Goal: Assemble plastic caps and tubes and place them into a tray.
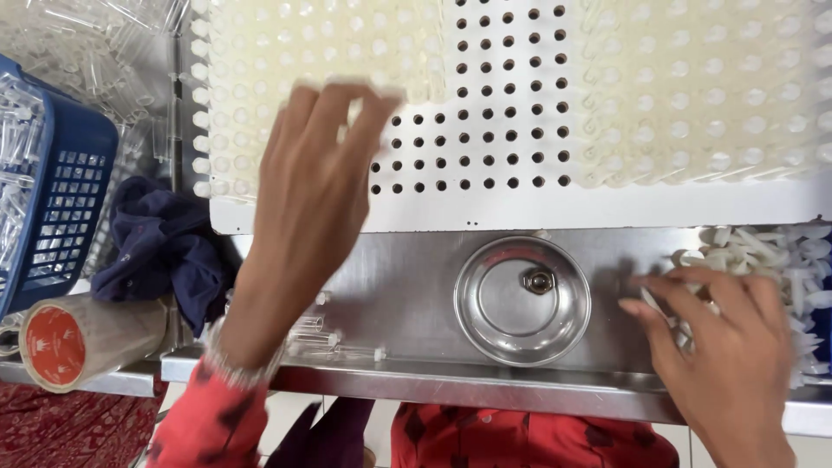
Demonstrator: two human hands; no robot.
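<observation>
Left hand: the left hand (312, 191) reaches up over the white perforated plastic board (485, 208), fingers slightly spread, tips blurred at the row of small translucent plastic caps (286, 52) seated in the holes; whether it pinches one I cannot tell.
Right hand: the right hand (728, 338) lies low on the right with fingers loosely curled, tips touching the loose heap of white plastic caps (780, 256) on the bench.
Board: it lies flat on the shiny stainless steel bench (407, 286), caps filling its left and right parts, a block of empty round holes (485, 130) in the middle.
Between the hands: a round recessed steel dish with a nut at its centre (523, 299) is sunk in the bench just below the board's edge.
Near the left wrist: a few clear small plastic tubes (321, 334) lie on the bench.
Far left: a crumpled dark blue cloth (156, 247), a blue plastic basket (61, 199) holding clear tubes, and a roll of tape with an orange core (61, 342).
</observation>
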